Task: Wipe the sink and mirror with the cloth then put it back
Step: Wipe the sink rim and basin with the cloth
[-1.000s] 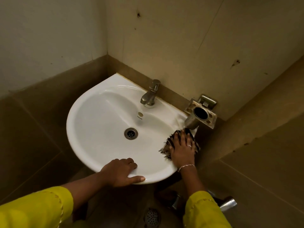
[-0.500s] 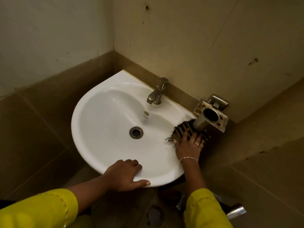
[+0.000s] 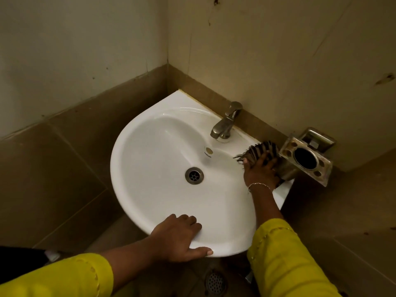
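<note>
Corner sink, cloth on rim
White sink (image 3: pixel 150 200), rounded front, drain mid-bowl; dark striped cloth (image 3: pixel 260 150) w/ frayed edge lies pressed flat on back-right rim, partly under right hand (image 3: pixel 260 172).

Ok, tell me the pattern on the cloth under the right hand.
The cloth has dark and pale stripes, best seen in the head view.
</note>
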Demonstrator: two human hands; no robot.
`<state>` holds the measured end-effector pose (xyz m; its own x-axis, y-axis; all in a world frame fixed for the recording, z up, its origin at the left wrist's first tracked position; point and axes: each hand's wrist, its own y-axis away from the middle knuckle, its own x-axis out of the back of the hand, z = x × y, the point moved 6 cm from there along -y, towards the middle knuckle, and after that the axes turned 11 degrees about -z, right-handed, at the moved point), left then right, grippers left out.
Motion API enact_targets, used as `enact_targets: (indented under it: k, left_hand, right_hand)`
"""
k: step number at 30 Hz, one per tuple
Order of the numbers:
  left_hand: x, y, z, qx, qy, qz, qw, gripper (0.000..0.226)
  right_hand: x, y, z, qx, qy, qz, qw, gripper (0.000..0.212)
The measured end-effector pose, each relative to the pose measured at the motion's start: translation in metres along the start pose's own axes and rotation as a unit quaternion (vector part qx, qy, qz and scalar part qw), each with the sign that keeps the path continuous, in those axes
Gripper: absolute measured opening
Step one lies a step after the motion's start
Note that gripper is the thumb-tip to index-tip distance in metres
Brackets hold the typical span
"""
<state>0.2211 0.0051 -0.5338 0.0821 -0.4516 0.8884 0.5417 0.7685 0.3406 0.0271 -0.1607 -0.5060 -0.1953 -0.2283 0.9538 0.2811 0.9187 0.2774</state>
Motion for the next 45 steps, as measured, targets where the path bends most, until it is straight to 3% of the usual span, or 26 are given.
enact_targets:
  k: [5,8,18,21,28,30,31,33,38,41,45]
  left_hand:
    - [0.001,0.0,0.002,-0.007,-0.015,-0.011,1.0,0.094]
    - [0.002,-0.001,0.003,-0.009,-0.017,-0.021,1.0,0.093]
    - [0.001,-0.002,0.004,-0.019,-0.024,-0.013,0.999,0.085]
    - [0.0,-0.001,0.004,-0.014,-0.023,-0.013,1.0,0.078]
    - [0.02,0.005,-0.005,-0.028,0.056,-0.055,0.997,0.099]
    - [0.043,0.007,-0.037,-0.015,0.004,0.003,1.0,0.089]
    - [0.055,0.008,-0.061,0.011,-0.047,0.064,0.997,0.085]
    - [0.078,0.016,-0.118,0.089,-0.043,0.114,0.989,0.084]
    - [0.093,0.026,-0.189,0.195,0.028,0.172,0.965,0.101]
    - [0.082,0.025,-0.193,0.224,0.037,0.194,0.954,0.088]
    - [0.079,0.024,-0.199,0.22,0.035,0.191,0.956,0.083]
  right_hand:
    - [-0.007,-0.009,-0.013,0.003,-0.026,0.025,0.999,0.07]
    - [-0.009,-0.012,-0.026,0.054,-0.018,0.067,0.996,0.065]
    - [-0.009,-0.022,-0.065,0.172,0.038,0.078,0.981,0.073]
    - [-0.013,-0.011,-0.07,0.154,0.049,0.05,0.986,0.06]
    - [-0.023,0.011,-0.086,0.154,0.081,0.014,0.985,0.054]
    - [-0.023,0.014,-0.089,0.175,0.087,0.027,0.98,0.054]
    - [-0.025,0.017,-0.092,0.188,0.087,0.035,0.978,0.054]
    - [-0.027,0.021,-0.099,0.206,0.086,0.053,0.973,0.053]
    - [-0.03,0.021,-0.111,0.215,0.078,0.101,0.968,0.056]
    - [-0.034,0.018,-0.122,0.22,0.087,0.1,0.967,0.071]
    - [-0.039,0.0,-0.154,0.238,0.099,0.043,0.965,0.067]
